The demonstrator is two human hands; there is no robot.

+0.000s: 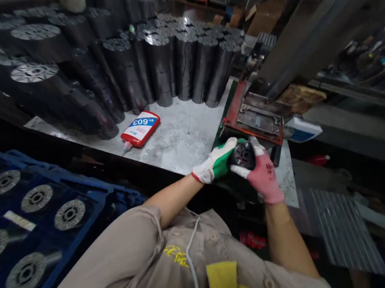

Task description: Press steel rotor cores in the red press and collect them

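Between my two gloved hands is a dark round slotted core (243,155), its end face turned up toward me. My left hand (219,160), in a white and green glove, is closed against its left side. From the right, my right hand (263,171), in a pink glove with white fingertips, grips the same core. Just beyond the hands sits a red-framed metal fixture (257,116). A red bottle (141,129) with a white and blue label marked 603 lies on the bench (179,131) to the left.
Tall stacks of dark slotted cores (162,71) stand along the back of the bench. At lower left, a blue crate (88,199) holds several round rotors with shafts (69,214). A slanted beam (309,28) rises at right. Long metal rods (347,231) lie at lower right.
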